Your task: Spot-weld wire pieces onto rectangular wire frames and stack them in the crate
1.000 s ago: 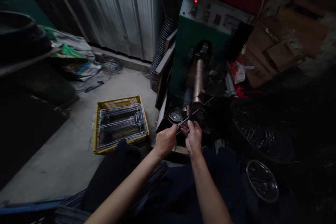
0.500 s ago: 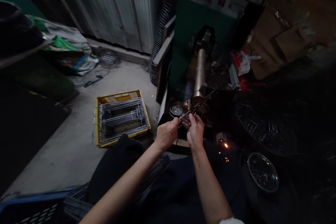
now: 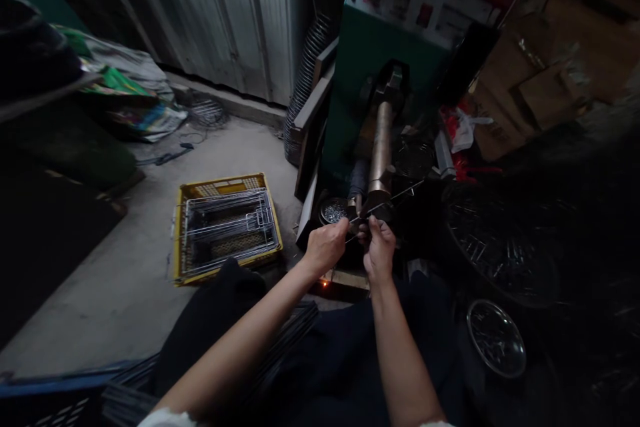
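My left hand (image 3: 326,247) is closed around one end of a thin metal wire piece (image 3: 400,195). The wire slants up to the right, past the tip of the thick metal arm of a green machine (image 3: 383,140). My right hand (image 3: 380,248) pinches at the wire close beside the left one, just below that arm; its fingertips are partly in shadow. A lower electrode (image 3: 354,203) stands just beyond my left fingers. Next to it sits a round dish of small metal parts (image 3: 334,211).
A yellow crate (image 3: 227,265) with bent wire frames (image 3: 257,220) stands on the floor at left. At right are a wide basin of metal pieces (image 3: 500,240) and a round bowl (image 3: 497,338). A blue crate (image 3: 65,383) is at lower left; cardboard boxes (image 3: 545,80) are at upper right.
The bright sparks at the right have gone; one small glow shows below my hands. Both hands have shifted slightly right, and the wire now reaches farther to the upper right.
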A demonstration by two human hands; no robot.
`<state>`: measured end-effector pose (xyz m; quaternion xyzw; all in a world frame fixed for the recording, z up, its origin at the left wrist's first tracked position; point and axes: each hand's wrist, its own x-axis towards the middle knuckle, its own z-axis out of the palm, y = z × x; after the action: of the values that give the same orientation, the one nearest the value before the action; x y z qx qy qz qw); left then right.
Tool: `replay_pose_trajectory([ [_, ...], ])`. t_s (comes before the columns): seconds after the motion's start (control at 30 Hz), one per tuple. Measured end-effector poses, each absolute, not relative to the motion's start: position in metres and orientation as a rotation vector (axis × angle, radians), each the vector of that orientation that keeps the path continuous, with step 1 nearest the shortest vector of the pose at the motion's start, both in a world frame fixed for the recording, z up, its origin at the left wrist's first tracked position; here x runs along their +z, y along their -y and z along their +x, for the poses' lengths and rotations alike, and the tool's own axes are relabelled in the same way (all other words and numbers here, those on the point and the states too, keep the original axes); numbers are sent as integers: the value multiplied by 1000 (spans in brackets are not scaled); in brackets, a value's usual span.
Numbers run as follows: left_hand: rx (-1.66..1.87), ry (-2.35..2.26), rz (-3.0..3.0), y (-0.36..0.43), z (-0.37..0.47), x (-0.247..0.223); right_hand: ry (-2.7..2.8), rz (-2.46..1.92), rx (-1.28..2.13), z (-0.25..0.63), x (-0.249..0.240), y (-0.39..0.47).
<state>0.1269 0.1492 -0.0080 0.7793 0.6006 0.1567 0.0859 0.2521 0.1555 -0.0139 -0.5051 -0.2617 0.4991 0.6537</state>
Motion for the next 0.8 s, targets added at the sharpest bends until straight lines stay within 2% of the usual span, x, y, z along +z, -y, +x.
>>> replay_pose_trajectory([
  [0.27,446,-1741,2357,-155,125,-7,617,-1167,1130,253,-17,-145],
  [0.47,519,-1638,2403,-147,99,-9,950,-1389,1249,243,-65,-71],
  [0.67,535,-1708,2288,-122,12,-40,1415,-1531,1636,229,-120,9],
  [0.8,652,-2033,1974,-101,-80,-68,1944,-1439,1590,221,-121,29],
])
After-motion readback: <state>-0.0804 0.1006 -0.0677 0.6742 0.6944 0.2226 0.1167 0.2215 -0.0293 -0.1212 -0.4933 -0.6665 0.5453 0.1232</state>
